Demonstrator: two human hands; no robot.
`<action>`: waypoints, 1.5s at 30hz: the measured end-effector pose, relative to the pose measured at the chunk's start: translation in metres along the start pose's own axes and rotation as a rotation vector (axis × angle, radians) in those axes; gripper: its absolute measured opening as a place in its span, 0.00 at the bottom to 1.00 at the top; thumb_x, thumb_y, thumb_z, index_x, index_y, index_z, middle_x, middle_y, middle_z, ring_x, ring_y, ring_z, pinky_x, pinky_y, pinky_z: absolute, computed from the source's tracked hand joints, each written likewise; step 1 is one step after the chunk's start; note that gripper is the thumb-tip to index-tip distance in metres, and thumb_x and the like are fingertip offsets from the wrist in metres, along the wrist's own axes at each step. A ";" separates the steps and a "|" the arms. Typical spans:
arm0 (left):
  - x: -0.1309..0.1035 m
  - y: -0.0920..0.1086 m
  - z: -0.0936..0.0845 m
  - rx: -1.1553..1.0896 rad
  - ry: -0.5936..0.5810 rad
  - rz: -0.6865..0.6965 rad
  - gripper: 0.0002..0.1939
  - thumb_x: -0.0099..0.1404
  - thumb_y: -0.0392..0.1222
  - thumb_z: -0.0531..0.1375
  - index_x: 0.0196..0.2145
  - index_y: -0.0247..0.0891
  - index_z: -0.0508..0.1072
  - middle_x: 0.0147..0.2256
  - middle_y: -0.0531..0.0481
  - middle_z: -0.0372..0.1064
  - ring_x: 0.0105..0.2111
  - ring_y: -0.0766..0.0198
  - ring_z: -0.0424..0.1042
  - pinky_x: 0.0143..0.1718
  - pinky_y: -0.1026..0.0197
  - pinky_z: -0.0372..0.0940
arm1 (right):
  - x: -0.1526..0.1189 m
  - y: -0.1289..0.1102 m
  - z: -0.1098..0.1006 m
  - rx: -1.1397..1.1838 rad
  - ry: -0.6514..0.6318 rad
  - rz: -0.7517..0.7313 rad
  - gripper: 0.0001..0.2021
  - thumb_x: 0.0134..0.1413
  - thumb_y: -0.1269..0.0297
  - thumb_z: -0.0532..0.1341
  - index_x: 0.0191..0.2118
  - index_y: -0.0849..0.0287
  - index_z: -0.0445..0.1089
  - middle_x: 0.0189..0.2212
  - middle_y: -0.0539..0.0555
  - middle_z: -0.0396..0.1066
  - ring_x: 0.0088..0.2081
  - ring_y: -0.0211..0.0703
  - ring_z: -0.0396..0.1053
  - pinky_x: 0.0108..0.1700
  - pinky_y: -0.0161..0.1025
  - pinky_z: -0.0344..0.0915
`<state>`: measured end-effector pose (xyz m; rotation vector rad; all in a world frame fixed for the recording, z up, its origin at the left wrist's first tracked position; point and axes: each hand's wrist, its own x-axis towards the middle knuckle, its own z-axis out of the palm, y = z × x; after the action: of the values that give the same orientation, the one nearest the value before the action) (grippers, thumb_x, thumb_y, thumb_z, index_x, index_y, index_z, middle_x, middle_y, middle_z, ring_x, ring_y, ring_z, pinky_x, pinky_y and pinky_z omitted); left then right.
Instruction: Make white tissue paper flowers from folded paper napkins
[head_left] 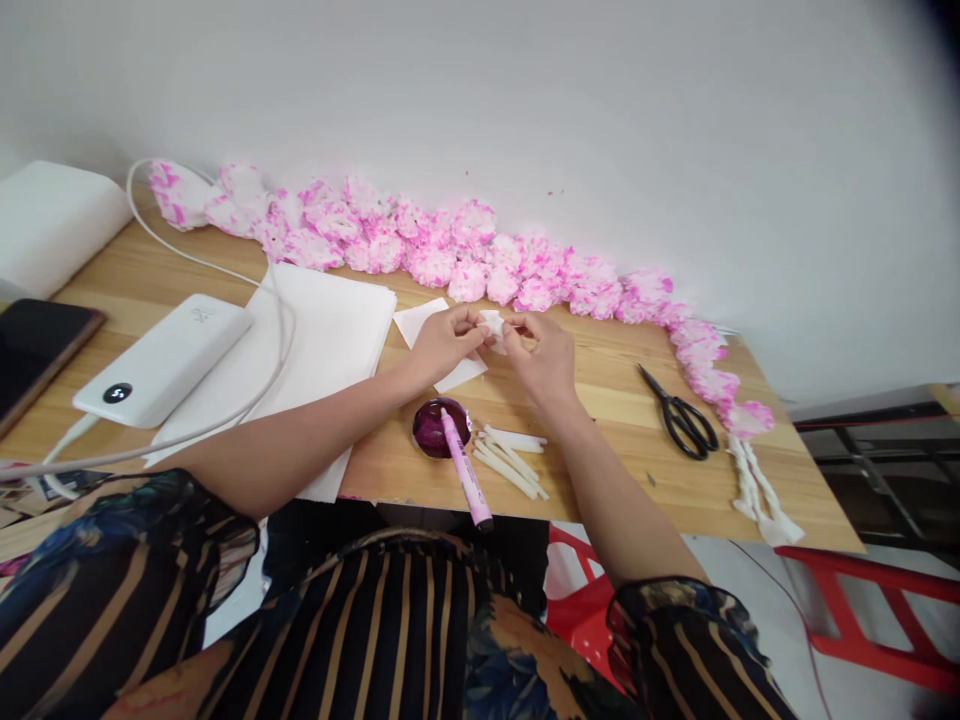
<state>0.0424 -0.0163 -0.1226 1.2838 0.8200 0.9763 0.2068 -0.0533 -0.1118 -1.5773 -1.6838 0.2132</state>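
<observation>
My left hand (448, 342) and my right hand (541, 358) pinch a small crumpled piece of white tissue paper (493, 324) between them, above the middle of the table. Under my left hand lie flat white paper squares (462, 375). Closer to me, a pink marker (466, 470) leans across a small bowl of dark purple liquid (430, 430). Several thin white sticks (510, 462) lie beside the bowl, left of my right forearm. Farther right rest black-handled scissors (679, 415), their tips pointing away from me.
Pink and white paper flowers (465, 250) line the wall side of the wooden table (615, 480). At left are a paper stack (322, 310), a white power bank (165, 360) with a cable, a phone (37, 350) and a white box (60, 220). Red stools (877, 620) stand below.
</observation>
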 end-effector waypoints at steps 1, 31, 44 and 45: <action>0.000 0.002 0.000 -0.016 0.012 -0.027 0.04 0.65 0.34 0.62 0.32 0.34 0.70 0.30 0.50 0.76 0.32 0.67 0.77 0.33 0.67 0.69 | 0.001 0.000 0.000 0.077 -0.005 0.055 0.09 0.57 0.61 0.58 0.34 0.55 0.75 0.34 0.53 0.79 0.37 0.47 0.74 0.44 0.45 0.68; 0.001 0.007 -0.004 0.117 0.045 0.015 0.03 0.63 0.35 0.61 0.32 0.35 0.71 0.28 0.53 0.71 0.28 0.69 0.72 0.32 0.66 0.68 | -0.005 -0.008 0.005 0.123 -0.059 -0.019 0.10 0.59 0.59 0.58 0.31 0.55 0.74 0.32 0.52 0.77 0.37 0.45 0.72 0.43 0.43 0.66; 0.000 0.004 -0.004 0.200 0.033 0.084 0.03 0.63 0.34 0.61 0.30 0.35 0.72 0.28 0.52 0.72 0.29 0.68 0.71 0.33 0.66 0.67 | -0.004 -0.010 0.004 0.122 -0.083 0.078 0.10 0.59 0.55 0.61 0.34 0.54 0.75 0.33 0.51 0.80 0.37 0.45 0.74 0.43 0.43 0.67; 0.000 0.004 -0.004 0.212 0.031 0.091 0.03 0.63 0.34 0.61 0.30 0.35 0.72 0.28 0.52 0.72 0.29 0.68 0.71 0.33 0.66 0.67 | -0.004 -0.010 0.004 0.101 -0.074 0.056 0.10 0.59 0.56 0.61 0.33 0.54 0.75 0.32 0.51 0.79 0.37 0.46 0.74 0.43 0.43 0.67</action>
<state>0.0383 -0.0145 -0.1192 1.5015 0.9146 1.0032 0.1963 -0.0580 -0.1099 -1.5591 -1.6598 0.3833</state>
